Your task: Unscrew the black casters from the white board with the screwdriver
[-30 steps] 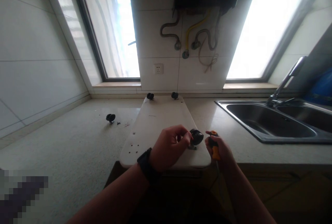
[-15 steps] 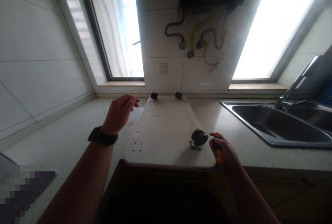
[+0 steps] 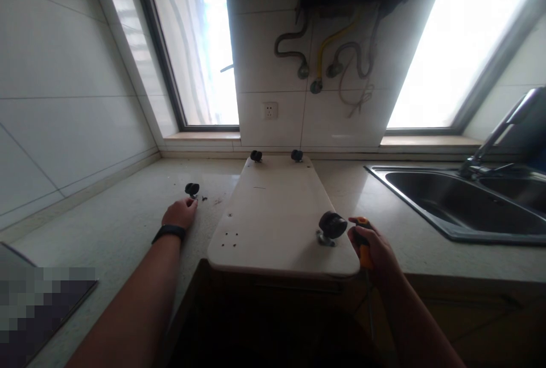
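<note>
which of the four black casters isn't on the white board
The one by the left hand: that caster sits on the counter, while the other three stand at the board's corners.

Left hand (image 3: 180, 213) beside loose black caster (image 3: 191, 189) on countertop (image 3: 128, 209).

Pale tiled walls (image 3: 264, 38) meet behind a light speckled desk (image 3: 140, 191); a bright window (image 3: 196, 61) with a dark frame stands on the left, another window (image 3: 430, 61) glares on the right (its pane nearly white). Between them hang bent pipes (image 3: 292, 54), one yellow pipe (image 3: 319, 58) among them; below is a wall socket (image 3: 270, 111); a double steel sink (image 3: 439, 203) with a tall faucet (image 3: 495, 135) sits right; the area beneath the desk lies in deep shadow.
</note>
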A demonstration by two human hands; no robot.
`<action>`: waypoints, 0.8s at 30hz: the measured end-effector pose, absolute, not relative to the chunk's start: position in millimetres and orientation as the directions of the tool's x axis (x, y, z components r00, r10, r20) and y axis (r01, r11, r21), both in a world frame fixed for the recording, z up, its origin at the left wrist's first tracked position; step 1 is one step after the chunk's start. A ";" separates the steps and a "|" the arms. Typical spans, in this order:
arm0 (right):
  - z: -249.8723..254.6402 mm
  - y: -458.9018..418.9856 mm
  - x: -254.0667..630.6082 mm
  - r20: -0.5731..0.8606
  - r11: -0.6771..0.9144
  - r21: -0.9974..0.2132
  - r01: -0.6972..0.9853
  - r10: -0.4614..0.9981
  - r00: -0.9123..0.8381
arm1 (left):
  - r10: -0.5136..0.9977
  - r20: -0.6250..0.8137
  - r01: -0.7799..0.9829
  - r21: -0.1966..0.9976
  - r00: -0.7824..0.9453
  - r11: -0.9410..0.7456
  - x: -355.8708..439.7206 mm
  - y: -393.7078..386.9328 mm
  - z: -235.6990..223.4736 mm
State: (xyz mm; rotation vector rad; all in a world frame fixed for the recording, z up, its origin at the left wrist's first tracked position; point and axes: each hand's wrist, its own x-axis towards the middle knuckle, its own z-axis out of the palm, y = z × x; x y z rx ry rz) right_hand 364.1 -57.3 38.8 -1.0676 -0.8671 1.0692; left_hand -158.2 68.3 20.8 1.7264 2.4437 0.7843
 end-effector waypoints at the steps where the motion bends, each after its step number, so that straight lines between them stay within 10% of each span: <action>1: 39.5 -57.7 363.8 0.042 0.114 -0.961 -0.252 0.961 0.272 | 0.898 0.241 0.878 0.410 -0.367 0.249 -157.6 72.3 19.3; 24: 39.2 -55.9 362.1 -0.001 0.091 -0.949 -0.301 0.957 0.291 | 0.880 0.275 0.833 0.513 -0.387 0.207 -154.0 80.0 19.3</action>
